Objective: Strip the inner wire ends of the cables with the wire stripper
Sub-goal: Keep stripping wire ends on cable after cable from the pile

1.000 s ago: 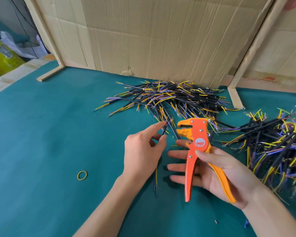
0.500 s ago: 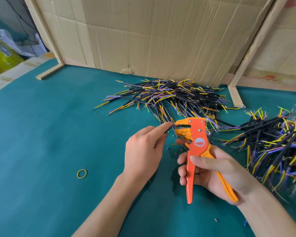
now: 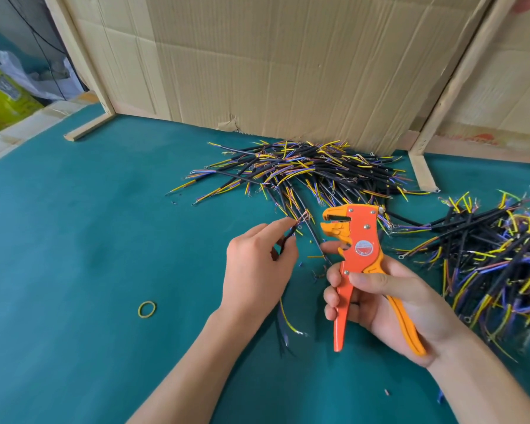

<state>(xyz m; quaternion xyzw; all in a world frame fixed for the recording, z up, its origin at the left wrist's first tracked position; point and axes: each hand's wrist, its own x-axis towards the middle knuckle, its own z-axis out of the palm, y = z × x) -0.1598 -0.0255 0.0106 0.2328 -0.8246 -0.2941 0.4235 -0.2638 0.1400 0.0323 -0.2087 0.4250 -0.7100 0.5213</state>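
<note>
Over on the left of the green table point(image 3: 74, 240) lies a lone yellow rubber band point(image 3: 147, 309), well apart from everything else. Next comes the left hand point(image 3: 257, 264), its thumb and forefinger pinched on a short black cable point(image 3: 288, 235), the other fingers loosely curled below. The cable's far end now shows bare coppery strands fanned out just beside the fingertip (half a second ago that end sat right at the stripper's mouth), while its other end trails out under the wrist towards the person.

A little to the right stands the orange wire stripper point(image 3: 357, 255), held upright in the right hand point(image 3: 386, 304), fingers wrapped round both handles and the thumb laid across the front. The handles look drawn closer together than a second ago, and the tool's mouth stands clear of the cable, nothing visible between its teeth. I would judge this end stripped and pulled free.

Behind them the middle pile of cables point(image 3: 312, 169) lies against the cardboard, and the right pile point(image 3: 496, 255) spreads at the far right. Which pile is finished I cannot tell.
</note>
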